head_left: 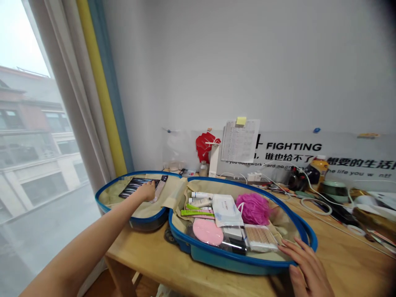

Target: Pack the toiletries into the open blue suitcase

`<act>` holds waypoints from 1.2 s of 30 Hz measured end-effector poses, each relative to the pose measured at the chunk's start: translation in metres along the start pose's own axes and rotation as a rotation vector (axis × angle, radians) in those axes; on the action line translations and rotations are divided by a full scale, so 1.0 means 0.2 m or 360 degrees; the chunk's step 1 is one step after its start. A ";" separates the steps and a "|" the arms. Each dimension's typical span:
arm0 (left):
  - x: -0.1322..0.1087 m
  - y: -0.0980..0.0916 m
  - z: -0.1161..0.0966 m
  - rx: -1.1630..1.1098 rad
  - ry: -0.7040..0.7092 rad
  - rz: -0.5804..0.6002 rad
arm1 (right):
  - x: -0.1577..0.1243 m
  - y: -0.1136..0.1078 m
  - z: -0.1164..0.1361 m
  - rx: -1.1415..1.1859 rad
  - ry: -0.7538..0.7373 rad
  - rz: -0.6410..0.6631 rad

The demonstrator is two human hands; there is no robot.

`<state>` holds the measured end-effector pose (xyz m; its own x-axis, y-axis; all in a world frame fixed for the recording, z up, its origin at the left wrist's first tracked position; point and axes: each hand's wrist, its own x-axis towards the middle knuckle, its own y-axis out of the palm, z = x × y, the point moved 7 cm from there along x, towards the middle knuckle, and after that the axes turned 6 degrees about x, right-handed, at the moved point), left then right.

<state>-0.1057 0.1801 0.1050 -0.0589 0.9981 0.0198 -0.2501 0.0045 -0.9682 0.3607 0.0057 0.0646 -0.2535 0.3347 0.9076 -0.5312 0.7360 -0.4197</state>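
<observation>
A blue suitcase lies open on the wooden desk (340, 264). My left hand (147, 191) reaches far into its left half (105, 202), fingers curled over a slim pinkish tube (159, 189) beside a dark striped packet (133, 186). My right hand (305, 264) rests with fingers spread on the near rim of the right half (241, 264). That half holds a pink mesh sponge (253, 208), a round pink puff (207, 232), a box of cotton swabs (260, 238), a white pouch (225, 209), white tubes (201, 199) and green sachets (196, 212).
The desk's right side is crowded with white cables (312, 202), an orange bottle (318, 168), a green bowl (335, 190) and dark items. A banner with a pinned sheet (239, 141) hangs on the wall. A window and curtains (93, 95) stand at left.
</observation>
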 end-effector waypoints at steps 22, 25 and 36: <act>-0.10 -0.02 0.24 0.0263 0.0025 -0.0206 | -0.02 0.00 -0.02 0.0066 0.0086 -0.0002; -0.15 -0.15 0.23 0.0226 -0.0018 -0.0315 | -0.01 -0.01 -0.01 0.0067 0.0082 0.0001; -0.43 -0.46 -0.49 0.0180 0.1205 -0.0835 | -0.02 0.00 -0.02 0.0088 0.0115 -0.0011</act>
<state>0.0174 0.1004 0.1670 0.7254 0.6445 0.2416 -0.1616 0.5007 -0.8504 0.3654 0.0068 0.0605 -0.1920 0.3727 0.9079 -0.5771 0.7054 -0.4116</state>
